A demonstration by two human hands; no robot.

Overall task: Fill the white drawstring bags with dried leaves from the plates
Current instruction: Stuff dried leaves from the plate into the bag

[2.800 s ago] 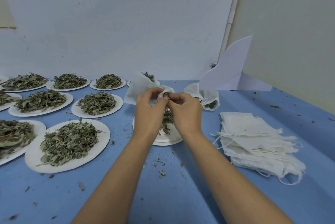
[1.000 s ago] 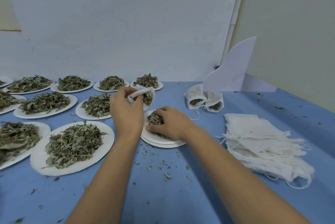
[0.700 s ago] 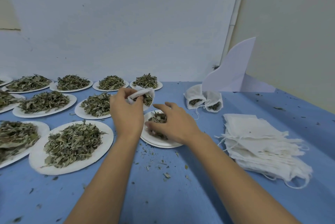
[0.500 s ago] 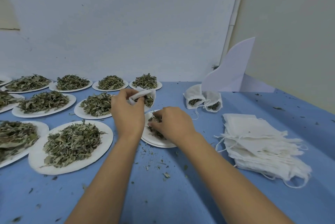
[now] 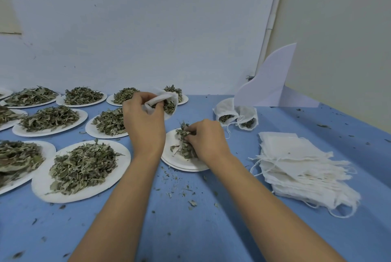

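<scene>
My left hand (image 5: 144, 126) holds a white drawstring bag (image 5: 164, 101) up over the table, its mouth open toward the right with green leaves showing inside. My right hand (image 5: 206, 138) pinches a clump of dried leaves (image 5: 183, 142) on a nearly bare white plate (image 5: 179, 161) just in front of the bag. Two filled bags (image 5: 236, 114) lie at the back right. A thick stack of empty white bags (image 5: 300, 166) lies on the right.
Several white plates heaped with dried leaves (image 5: 81, 166) cover the left half of the blue table (image 5: 190, 219). A white folded card (image 5: 271, 82) stands at the back right corner. Leaf crumbs are scattered over the table.
My right hand has closed on leaves on the plate and lifted the clump slightly. My left hand keeps holding the bag in about the same place.
</scene>
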